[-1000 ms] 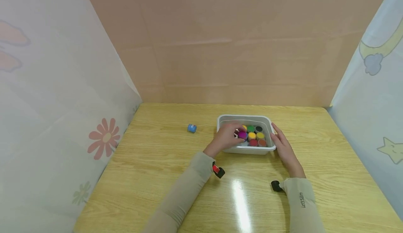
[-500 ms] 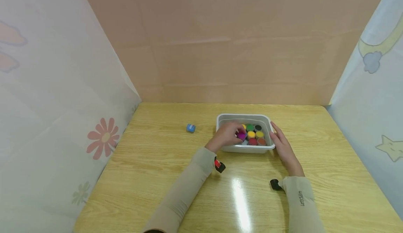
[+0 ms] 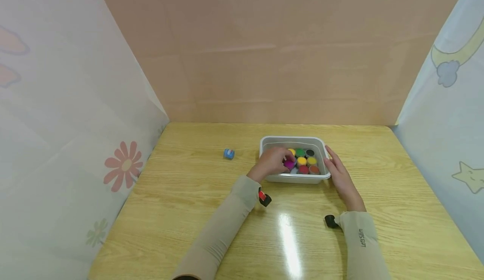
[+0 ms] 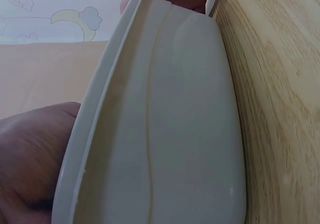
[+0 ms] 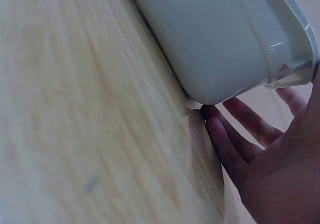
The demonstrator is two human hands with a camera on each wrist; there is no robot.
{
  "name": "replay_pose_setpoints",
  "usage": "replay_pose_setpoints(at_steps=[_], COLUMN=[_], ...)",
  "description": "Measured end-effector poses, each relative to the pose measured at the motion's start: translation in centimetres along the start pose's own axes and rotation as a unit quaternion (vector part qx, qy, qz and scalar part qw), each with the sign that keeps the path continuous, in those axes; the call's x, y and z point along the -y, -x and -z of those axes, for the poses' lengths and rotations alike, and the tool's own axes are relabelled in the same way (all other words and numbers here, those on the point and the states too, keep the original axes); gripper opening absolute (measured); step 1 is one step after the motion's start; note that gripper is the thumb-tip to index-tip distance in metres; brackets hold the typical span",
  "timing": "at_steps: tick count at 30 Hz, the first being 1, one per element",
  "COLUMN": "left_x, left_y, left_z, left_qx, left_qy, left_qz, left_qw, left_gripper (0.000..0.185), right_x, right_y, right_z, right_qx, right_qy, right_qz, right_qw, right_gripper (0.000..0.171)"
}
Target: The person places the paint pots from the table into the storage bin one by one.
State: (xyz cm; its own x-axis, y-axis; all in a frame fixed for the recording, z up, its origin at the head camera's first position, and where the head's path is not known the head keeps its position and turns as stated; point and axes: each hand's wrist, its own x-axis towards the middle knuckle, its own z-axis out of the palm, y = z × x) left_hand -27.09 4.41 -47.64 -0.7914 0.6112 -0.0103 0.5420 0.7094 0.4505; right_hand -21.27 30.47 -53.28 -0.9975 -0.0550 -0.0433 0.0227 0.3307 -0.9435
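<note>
In the head view a white plastic tub (image 3: pixel 264 143) holds several small paint pots with coloured lids. My left hand (image 3: pixel 271 162) reaches over the tub's left side and pinches a purple-lidded paint pot (image 3: pixel 289 165) among the others. The left wrist view has the tub's outer wall (image 4: pixel 185 109) in front, with part of my left hand (image 4: pixel 32 159) behind the rim. My right hand (image 3: pixel 341 179) rests at the tub's right end. In the right wrist view its fairly straight fingers (image 5: pixel 250 119) touch the tub's outer wall (image 5: pixel 205 39) near the bottom corner.
A small blue pot (image 3: pixel 229 154) lies on the wooden table (image 3: pixel 181 179) left of the tub. A brown panel (image 3: pixel 280 61) stands behind the table, and printed white sheets (image 3: pixel 75 103) hang at both sides.
My left hand and the purple-lidded pot have shifted slightly left and lower in the tub. The right hand stays against the tub's end.
</note>
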Motion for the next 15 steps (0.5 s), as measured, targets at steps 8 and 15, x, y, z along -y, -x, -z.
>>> replay_pose_setpoints(at_steps=[8,15], left_x=[0.23,0.36], left_y=[-0.16,-0.35], left_z=[-0.14,-0.26], left_qx=[-0.003,0.001], left_qy=[0.006,0.012], left_qz=[0.002,-0.012], left_qw=[1.0000,0.9999], left_gripper=[0.028,0.026], right_x=[-0.12,-0.33], right_y=[-0.10,-0.27], right_z=[-0.01,0.10], right_qx=[0.002,0.002], right_qy=[0.002,0.001], right_qz=[-0.012,-0.014], right_qw=[1.000,1.000], right_gripper=[0.066,0.066])
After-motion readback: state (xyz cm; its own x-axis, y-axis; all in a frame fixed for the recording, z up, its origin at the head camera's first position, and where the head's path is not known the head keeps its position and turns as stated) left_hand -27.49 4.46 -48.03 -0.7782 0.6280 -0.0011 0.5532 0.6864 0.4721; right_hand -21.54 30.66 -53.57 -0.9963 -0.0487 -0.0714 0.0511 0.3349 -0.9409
